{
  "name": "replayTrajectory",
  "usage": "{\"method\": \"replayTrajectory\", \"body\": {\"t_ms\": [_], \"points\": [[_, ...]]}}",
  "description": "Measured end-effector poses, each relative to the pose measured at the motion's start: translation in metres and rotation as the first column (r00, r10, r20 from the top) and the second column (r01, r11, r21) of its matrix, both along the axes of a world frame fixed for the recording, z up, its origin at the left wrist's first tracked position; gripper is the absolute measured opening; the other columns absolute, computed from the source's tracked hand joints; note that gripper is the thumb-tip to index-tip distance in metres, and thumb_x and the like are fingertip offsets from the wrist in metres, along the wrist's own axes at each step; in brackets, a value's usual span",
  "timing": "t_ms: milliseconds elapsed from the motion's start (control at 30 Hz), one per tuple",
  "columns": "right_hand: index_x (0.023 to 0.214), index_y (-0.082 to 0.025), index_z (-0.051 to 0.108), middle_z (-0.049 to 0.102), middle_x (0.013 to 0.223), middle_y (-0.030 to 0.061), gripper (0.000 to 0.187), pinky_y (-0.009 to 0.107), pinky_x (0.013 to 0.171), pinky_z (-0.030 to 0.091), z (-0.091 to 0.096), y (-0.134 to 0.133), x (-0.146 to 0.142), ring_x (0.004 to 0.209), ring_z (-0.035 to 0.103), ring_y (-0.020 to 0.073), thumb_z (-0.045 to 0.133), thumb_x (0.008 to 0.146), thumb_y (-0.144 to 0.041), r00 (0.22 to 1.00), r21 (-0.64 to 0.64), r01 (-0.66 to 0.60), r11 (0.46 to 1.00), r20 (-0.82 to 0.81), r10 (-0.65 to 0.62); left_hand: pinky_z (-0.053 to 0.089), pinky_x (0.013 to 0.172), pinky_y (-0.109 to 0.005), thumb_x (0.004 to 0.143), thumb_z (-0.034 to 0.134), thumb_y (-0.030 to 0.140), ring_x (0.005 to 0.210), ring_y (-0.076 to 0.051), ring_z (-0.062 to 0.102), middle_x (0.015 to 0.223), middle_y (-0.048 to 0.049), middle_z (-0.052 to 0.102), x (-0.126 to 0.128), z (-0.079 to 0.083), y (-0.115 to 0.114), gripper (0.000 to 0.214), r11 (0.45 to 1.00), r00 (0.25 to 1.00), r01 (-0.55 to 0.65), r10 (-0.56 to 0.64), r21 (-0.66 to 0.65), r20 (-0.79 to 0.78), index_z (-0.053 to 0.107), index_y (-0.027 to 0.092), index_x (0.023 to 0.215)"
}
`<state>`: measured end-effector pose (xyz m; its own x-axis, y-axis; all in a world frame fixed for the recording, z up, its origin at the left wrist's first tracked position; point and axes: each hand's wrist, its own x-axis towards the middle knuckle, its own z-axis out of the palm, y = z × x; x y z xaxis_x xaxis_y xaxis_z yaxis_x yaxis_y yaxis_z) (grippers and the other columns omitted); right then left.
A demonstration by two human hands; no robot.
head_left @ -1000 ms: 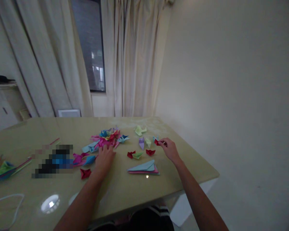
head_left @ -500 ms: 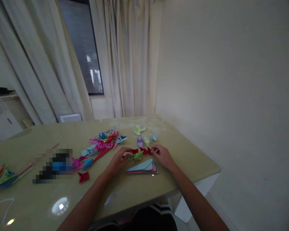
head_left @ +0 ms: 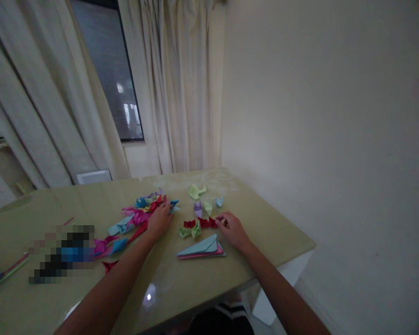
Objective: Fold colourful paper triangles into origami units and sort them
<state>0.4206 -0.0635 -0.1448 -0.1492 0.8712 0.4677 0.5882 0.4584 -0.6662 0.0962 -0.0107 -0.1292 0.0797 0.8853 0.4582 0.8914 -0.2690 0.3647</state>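
My left hand (head_left: 159,221) is stretched over the right end of a heap of folded paper pieces (head_left: 138,217). Its fingertips reach a blue folded paper piece (head_left: 175,204) and partly cover it; no firm grip shows. My right hand (head_left: 232,228) has its thumb and fingertips closed at the right end of a red folded paper piece (head_left: 208,223). Another red piece (head_left: 189,224) lies to the left of that one. In front of them rest light green folded pieces (head_left: 191,230). Nearer me lies a flat stack of light blue and pink folded paper (head_left: 201,247).
Behind the red pieces lie purple (head_left: 198,209), pale green (head_left: 197,191) and light blue (head_left: 219,201) folded papers. A pixelated patch (head_left: 68,251) covers something at left. The table's (head_left: 272,232) right edge runs beside the wall. Curtains (head_left: 188,93) hang behind.
My left hand has left the green and red pieces and moved left to the heap. My right hand stays at the red piece. The view has turned slightly right.
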Motion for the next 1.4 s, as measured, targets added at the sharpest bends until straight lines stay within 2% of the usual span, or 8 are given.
{"method": "replayTrajectory", "body": {"t_ms": [300, 533, 633, 733, 900, 1000, 1133, 1400], "points": [[0.103, -0.02, 0.074, 0.068, 0.101, 0.007, 0.015, 0.031, 0.078, 0.053, 0.019, -0.004, -0.01, 0.076, 0.064, 0.018, 0.06, 0.1, -0.027, 1.0, 0.145, 0.003, 0.989, -0.004, -0.002, 0.06, 0.084, -0.036, 0.085, 0.056, 0.015, 0.092, -0.02, 0.073, 0.109, -0.0074, 0.074, -0.007, -0.012, -0.049, 0.041, 0.986, 0.97, 0.08, -0.111, 0.145, 0.218, 0.055, 0.019, 0.126], [0.117, -0.021, 0.073, 0.07, 0.108, 0.0051, 0.018, 0.028, 0.082, 0.05, 0.07, 0.009, -0.085, 0.081, 0.065, 0.0151, 0.07, 0.1, -0.024, 0.931, 0.079, -0.325, 0.942, 0.2, 0.305, 0.061, 0.083, -0.039, 0.085, 0.053, 0.013, 0.091, -0.022, 0.071, 0.103, -0.0064, 0.072, 0.001, -0.017, -0.055, 0.032, 0.93, 0.939, 0.195, -0.268, 0.311, 0.214, 0.057, 0.021, 0.116], [0.119, -0.021, 0.074, 0.068, 0.113, 0.0052, 0.023, 0.028, 0.085, 0.049, 0.079, 0.023, -0.121, 0.082, 0.065, 0.0141, 0.073, 0.096, -0.019, 0.886, 0.023, -0.388, 0.921, 0.285, 0.366, 0.061, 0.086, -0.04, 0.086, 0.055, 0.012, 0.095, -0.023, 0.071, 0.108, -0.0071, 0.072, -0.001, -0.018, -0.055, 0.036, 0.92, 0.94, 0.215, -0.286, 0.327, 0.188, 0.058, 0.022, 0.121], [0.102, -0.019, 0.077, 0.068, 0.097, 0.0027, 0.01, 0.026, 0.081, 0.048, 0.078, 0.035, -0.137, 0.081, 0.064, 0.0146, 0.074, 0.094, -0.015, 0.878, 0.005, -0.397, 0.918, 0.294, 0.378, 0.061, 0.089, -0.041, 0.09, 0.055, 0.013, 0.101, -0.024, 0.071, 0.116, -0.0092, 0.071, -0.001, -0.017, -0.055, 0.042, 0.914, 0.94, 0.22, -0.292, 0.341, 0.176, 0.055, 0.023, 0.131], [0.093, -0.018, 0.076, 0.07, 0.093, 0.0039, 0.005, 0.027, 0.077, 0.051, 0.068, 0.047, -0.087, 0.077, 0.065, 0.0148, 0.071, 0.093, -0.02, 0.976, 0.117, -0.214, 0.97, 0.075, 0.206, 0.052, 0.11, -0.052, 0.099, 0.054, 0.019, 0.133, -0.03, 0.059, 0.141, -0.0164, 0.062, 0.005, -0.019, -0.055, 0.047, 0.918, 0.976, 0.123, -0.181, 0.376, 0.122, 0.05, 0.022, 0.146], [0.093, -0.019, 0.075, 0.074, 0.095, 0.0069, 0.024, 0.029, 0.075, 0.054, 0.055, 0.046, -0.031, 0.077, 0.068, 0.0181, 0.068, 0.094, -0.042, 0.984, 0.136, 0.065, 0.989, -0.172, -0.041, 0.047, 0.118, -0.053, 0.096, 0.049, 0.008, 0.138, -0.028, 0.056, 0.145, -0.0123, 0.063, 0.006, -0.022, -0.053, 0.053, 0.943, 0.976, 0.215, -0.212, 0.256, -0.039, 0.056, 0.024, 0.146], [0.097, -0.018, 0.071, 0.074, 0.093, 0.0116, 0.047, 0.034, 0.071, 0.057, 0.026, 0.034, 0.024, 0.078, 0.071, 0.0233, 0.053, 0.096, -0.061, 0.946, 0.105, 0.233, 0.967, -0.255, -0.2, 0.044, 0.121, -0.052, 0.087, 0.046, -0.004, 0.143, -0.027, 0.053, 0.152, -0.0079, 0.061, 0.006, -0.025, -0.048, 0.066, 0.951, 0.952, 0.293, -0.281, 0.098, -0.124, 0.065, 0.029, 0.14], [0.089, -0.019, 0.07, 0.073, 0.095, 0.0125, 0.034, 0.037, 0.073, 0.059, -0.01, 0.032, 0.037, 0.078, 0.072, 0.0246, 0.058, 0.086, -0.05, 0.933, 0.026, 0.296, 0.955, -0.223, -0.283, 0.055, 0.107, -0.045, 0.094, 0.057, 0.017, 0.119, -0.027, 0.068, 0.12, -0.0107, 0.075, 0.002, -0.02, -0.053, 0.029, 0.966, 0.967, 0.254, -0.253, 0.056, -0.008, 0.073, 0.024, 0.117]]}}
